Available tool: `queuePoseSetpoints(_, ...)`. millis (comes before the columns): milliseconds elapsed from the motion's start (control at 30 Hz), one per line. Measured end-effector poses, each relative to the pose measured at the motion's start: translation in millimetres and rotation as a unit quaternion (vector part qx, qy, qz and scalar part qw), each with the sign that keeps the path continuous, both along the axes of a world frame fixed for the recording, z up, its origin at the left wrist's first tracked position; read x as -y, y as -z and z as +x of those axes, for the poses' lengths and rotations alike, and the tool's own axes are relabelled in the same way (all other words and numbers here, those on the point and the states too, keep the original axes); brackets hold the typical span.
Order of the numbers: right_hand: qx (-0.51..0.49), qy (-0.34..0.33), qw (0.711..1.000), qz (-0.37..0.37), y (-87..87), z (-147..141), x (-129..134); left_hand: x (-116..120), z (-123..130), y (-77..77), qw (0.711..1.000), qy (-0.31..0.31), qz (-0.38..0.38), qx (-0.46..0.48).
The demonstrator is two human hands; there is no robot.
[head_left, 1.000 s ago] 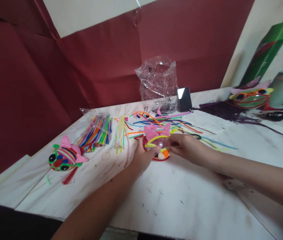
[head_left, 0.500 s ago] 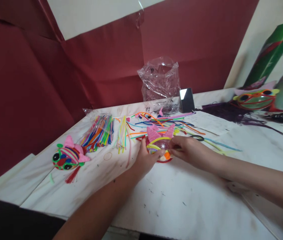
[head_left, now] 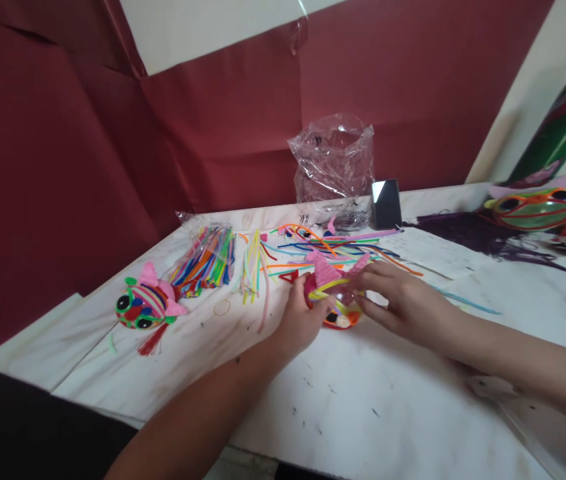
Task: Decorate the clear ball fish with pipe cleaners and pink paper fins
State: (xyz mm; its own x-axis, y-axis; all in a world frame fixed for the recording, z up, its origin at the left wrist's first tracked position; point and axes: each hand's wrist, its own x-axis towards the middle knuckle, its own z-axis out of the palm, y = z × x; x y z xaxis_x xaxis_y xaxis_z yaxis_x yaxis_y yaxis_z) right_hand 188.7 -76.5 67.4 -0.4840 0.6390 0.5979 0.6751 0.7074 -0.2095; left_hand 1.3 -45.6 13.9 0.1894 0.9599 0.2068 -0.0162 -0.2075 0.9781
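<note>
Near the middle of the table, a clear ball decorated as an animal head [head_left: 337, 292] has pink pipe-cleaner ears, a yellow band across it, and dark, white and orange pieces lower down. My left hand [head_left: 303, 317] grips its left side, with the thumb over the front. On the other side, my right hand [head_left: 397, 300] is closed with curled fingers and thumb against the ball near the right ear; the fingertips partly hide that area. Beside my left fingers lies a small bent red pipe cleaner [head_left: 290, 275]. Loose coloured pipe cleaners [head_left: 313, 247] spread just behind the ball.
A finished-looking animal head [head_left: 143, 303] with a red tassel sits left. Behind it lies a bag of pipe cleaners [head_left: 207, 263]. A clear plastic bag [head_left: 335, 160] and a phone [head_left: 386, 204] stand at the back. Another decorated head [head_left: 535, 208] rests at right by purple strands [head_left: 455, 230].
My right hand has lifted slightly and shifted its fingers toward the ball's right ear. My left hand keeps its hold. The whole view has shifted a little, with things appearing further right.
</note>
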Motion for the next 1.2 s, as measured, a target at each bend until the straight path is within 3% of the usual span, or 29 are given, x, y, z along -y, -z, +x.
queuePoseSetpoints(133, 0.037, -0.082, 0.996, -0.007, -2.5, -15.3, 0.3, 2.5, 0.3, 1.0, 1.0, -0.005, 0.01, 0.011)
queuePoseSetpoints(467, 0.117, -0.034, 0.992, -0.012, 0.5, -23.6, -5.9, 8.1, 1.5, 2.9, 0.999, -0.011, -0.002, 0.037)
queuePoseSetpoints(667, 0.002, -0.043, 0.999, -0.02, 2.4, -6.3, -4.2, 5.6, 3.2, 4.0, 0.998, 0.028, -0.005, 0.054)
queuePoseSetpoints(767, -0.074, 0.061, 0.995, -0.034, 4.7, 11.5, -4.5, 6.1, 4.2, 2.8, 0.998, 0.031, -0.025, 0.049)
queuePoseSetpoints(833, -0.112, 0.161, 0.978, -0.067, 7.9, 24.8, -6.9, 6.6, 3.8, 1.9, 0.998, 0.02, -0.045, 0.026)
queuePoseSetpoints(900, -0.123, 0.214, 0.962, -0.114, 12.7, 35.6, -9.2, 6.3, 2.6, 1.9, 0.998, 0.009, -0.054, -0.013)
queuePoseSetpoints(1067, -0.192, 0.14, 0.955, -0.175, 20.8, 39.2, -5.6, 0.7, 0.9, 6.7, 0.996, 0.055, -0.033, -0.054)
queuePoseSetpoints(1200, -0.212, 0.114, 0.958, -0.154, 9.0, 42.1, 6.2, -2.4, 1.0, 7.7, 0.997, 0.037, -0.059, -0.035)
